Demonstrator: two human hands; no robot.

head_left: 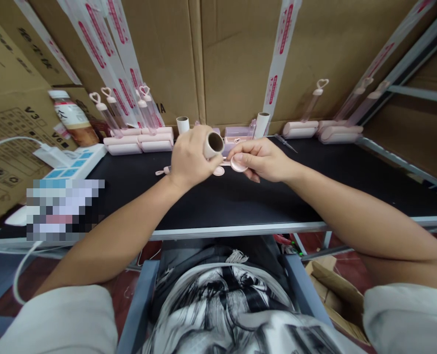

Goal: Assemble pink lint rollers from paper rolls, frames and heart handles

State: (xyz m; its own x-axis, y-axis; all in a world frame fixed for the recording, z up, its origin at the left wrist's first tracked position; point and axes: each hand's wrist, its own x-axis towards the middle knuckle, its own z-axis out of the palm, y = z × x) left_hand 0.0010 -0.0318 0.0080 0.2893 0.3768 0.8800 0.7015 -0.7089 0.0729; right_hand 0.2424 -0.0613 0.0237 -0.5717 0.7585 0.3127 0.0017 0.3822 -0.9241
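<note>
My left hand (193, 158) is wrapped round a cardboard tube (208, 146), its open end tilted towards me. Just to its right, my right hand (264, 160) pinches a round pink cap (238, 163) between thumb and fingers. Beneath and between the hands, another pink disc (218, 171) lies on the black table (240, 206). A small pink part with a loop (162, 171) shows left of my left wrist. Behind my hands stand two white rolls (183, 125), (262, 125) beside pink and lilac plastic pieces (236, 132), partly hidden by my fingers.
Pink holders with heart-topped clear tubes stand at the back left (155, 139) and back right (300, 130). A screwdriver (286, 143) lies at the back. On the left are a bottle (73, 118), a power strip (78, 164) and a pixelated object (63, 209). Cardboard (233, 59) rises behind.
</note>
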